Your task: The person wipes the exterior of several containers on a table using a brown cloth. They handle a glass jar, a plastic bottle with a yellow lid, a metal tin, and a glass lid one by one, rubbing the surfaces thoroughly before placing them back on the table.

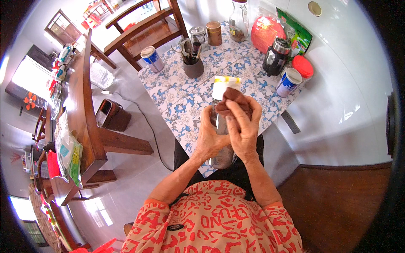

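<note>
My left hand point(208, 136) is wrapped around a clear glass jar or bottle point(221, 159) at the near corner of the table. Between the fingers of my right hand point(243, 134) is a bunched brown cloth point(235, 96), held against the upper part of the glass. Both hands hide much of the glass, so its full shape cannot be told. Just beyond the cloth is a white item with yellow stripes point(221, 90), perhaps a packet, partly covered by the cloth.
A floral-patterned tabletop point(177, 110) carries a grey tool cup point(193, 68), blue-and-white canisters point(154, 60), a dark lidded jar point(276, 58) and a glass pitcher point(238, 23). A wooden bench point(145, 34) stands behind. Leftward are a long wooden table point(80, 104), a bin point(114, 115) and a floor cable point(147, 121).
</note>
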`<action>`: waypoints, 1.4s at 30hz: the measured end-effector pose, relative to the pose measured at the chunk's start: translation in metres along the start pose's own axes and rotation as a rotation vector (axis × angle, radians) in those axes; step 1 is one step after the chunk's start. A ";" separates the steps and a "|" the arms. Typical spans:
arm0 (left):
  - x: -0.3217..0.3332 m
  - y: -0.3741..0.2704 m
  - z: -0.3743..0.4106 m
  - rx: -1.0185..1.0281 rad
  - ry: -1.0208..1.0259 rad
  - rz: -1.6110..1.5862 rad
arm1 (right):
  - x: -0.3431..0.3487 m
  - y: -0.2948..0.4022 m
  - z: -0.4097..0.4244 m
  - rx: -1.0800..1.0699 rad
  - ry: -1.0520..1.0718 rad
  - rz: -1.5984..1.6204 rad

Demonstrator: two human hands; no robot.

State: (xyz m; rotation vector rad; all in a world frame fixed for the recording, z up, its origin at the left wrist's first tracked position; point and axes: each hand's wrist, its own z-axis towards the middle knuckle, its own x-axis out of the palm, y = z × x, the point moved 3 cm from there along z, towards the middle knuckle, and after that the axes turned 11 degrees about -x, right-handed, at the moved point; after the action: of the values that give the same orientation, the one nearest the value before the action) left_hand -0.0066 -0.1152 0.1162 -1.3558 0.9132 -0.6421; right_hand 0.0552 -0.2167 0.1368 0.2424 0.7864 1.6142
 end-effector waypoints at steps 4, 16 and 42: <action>0.000 0.007 -0.001 0.152 -0.098 0.303 | 0.008 0.023 0.004 -0.179 0.079 -0.238; -0.013 -0.013 0.000 -0.121 0.175 -0.097 | -0.009 -0.014 -0.009 0.290 -0.091 0.485; -0.011 -0.004 -0.004 -0.164 0.206 -0.439 | -0.003 -0.003 -0.011 0.277 -0.065 0.443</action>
State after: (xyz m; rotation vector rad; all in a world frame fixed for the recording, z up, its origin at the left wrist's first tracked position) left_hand -0.0155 -0.1091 0.1225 -1.6796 0.8494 -1.0766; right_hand 0.0518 -0.2237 0.1276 0.7047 0.9511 1.8939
